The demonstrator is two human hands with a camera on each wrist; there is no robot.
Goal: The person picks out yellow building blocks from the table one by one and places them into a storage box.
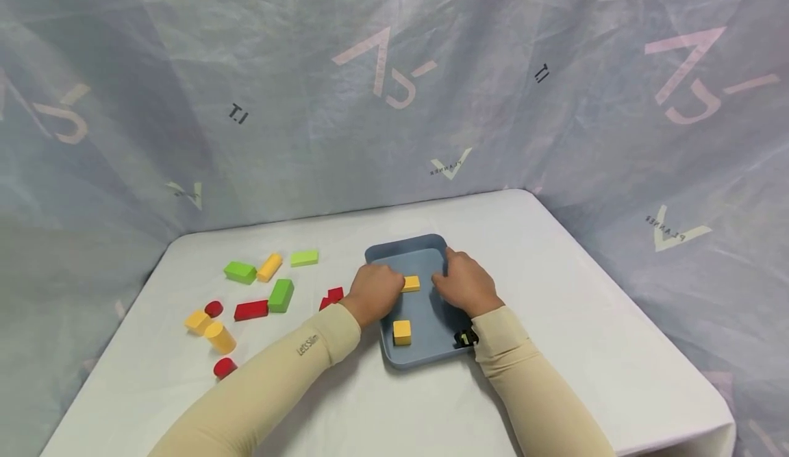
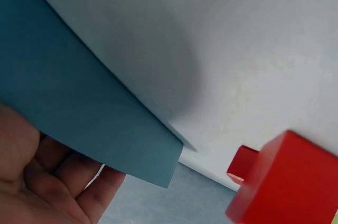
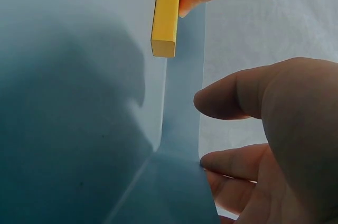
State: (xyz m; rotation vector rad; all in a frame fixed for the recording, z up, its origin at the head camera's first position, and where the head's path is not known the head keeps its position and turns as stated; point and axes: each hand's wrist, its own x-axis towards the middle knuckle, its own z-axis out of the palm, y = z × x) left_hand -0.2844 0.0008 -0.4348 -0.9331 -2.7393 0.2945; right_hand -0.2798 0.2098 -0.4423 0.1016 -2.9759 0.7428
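A blue-grey tray [image 1: 407, 360] sits on the white table. My left hand [image 1: 377, 289] reaches over its left rim and pinches a yellow block [image 3: 166, 18] inside the tray; in the right wrist view fingers cover the block's upper end. My right hand [image 1: 467, 284] is at the tray's right rim, fingers outside the wall and thumb [image 3: 224, 97] over the inner side. Another yellow block [image 1: 402, 334] lies in the near left of the tray. Red blocks [image 2: 290, 182] are close by my left hand, outside the tray.
Left on the table lie several loose blocks: green blocks [image 1: 280, 296], a red bar [image 1: 251, 310], yellow cylinders [image 1: 220, 338] and red cylinders [image 1: 224, 367]. A grey printed curtain [image 1: 296, 135] hangs behind the table. A black device [image 1: 466, 338] is by the right cuff.
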